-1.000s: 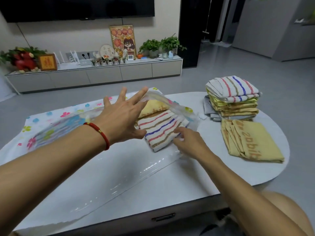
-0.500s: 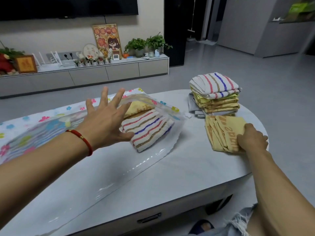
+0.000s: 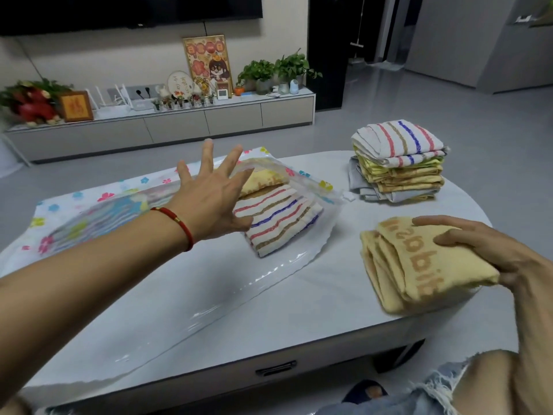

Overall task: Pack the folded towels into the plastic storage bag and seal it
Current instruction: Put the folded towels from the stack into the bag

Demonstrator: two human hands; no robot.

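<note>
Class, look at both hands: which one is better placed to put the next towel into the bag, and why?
The right hand: it already grips the folded yellow towel. The left hand is spread open at the plastic storage bag's mouth.

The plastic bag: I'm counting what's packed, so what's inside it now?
Inside the plastic bag lie a striped towel and a yellow towel behind it; the left hand covers part of both.

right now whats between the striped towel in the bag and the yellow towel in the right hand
Head view: only the bag's clear scalloped edge and bare tabletop between striped towel and yellow towel.
</note>
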